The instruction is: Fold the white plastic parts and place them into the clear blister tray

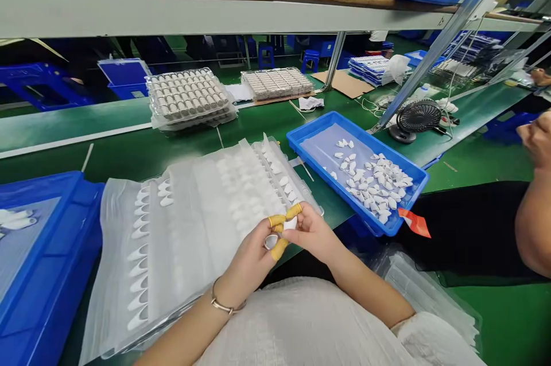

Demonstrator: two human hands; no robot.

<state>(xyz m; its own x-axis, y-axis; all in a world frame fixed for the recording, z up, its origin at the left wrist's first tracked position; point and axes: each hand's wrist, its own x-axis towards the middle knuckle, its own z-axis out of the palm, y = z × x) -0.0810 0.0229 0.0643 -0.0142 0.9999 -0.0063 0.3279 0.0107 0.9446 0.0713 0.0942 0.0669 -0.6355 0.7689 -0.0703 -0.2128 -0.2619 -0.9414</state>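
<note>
My left hand, with yellow finger cots on its fingertips, is closed on a small white hollow piece with a slanted opening. My right hand pinches another white piece close to the left fingertips; a yellow cot covers one of its fingers. Both hands are over the near right edge of a clear plastic tray. Similar white pieces lie in rows on the tray, partly under translucent sheets. To the right, a blue bin holds many loose white pieces.
Another blue bin stands at the left. Stacked trays of pieces sit at the back beside more trays. A black fan stands near a metal post. A shelf crosses overhead. Another person's arm is at the right.
</note>
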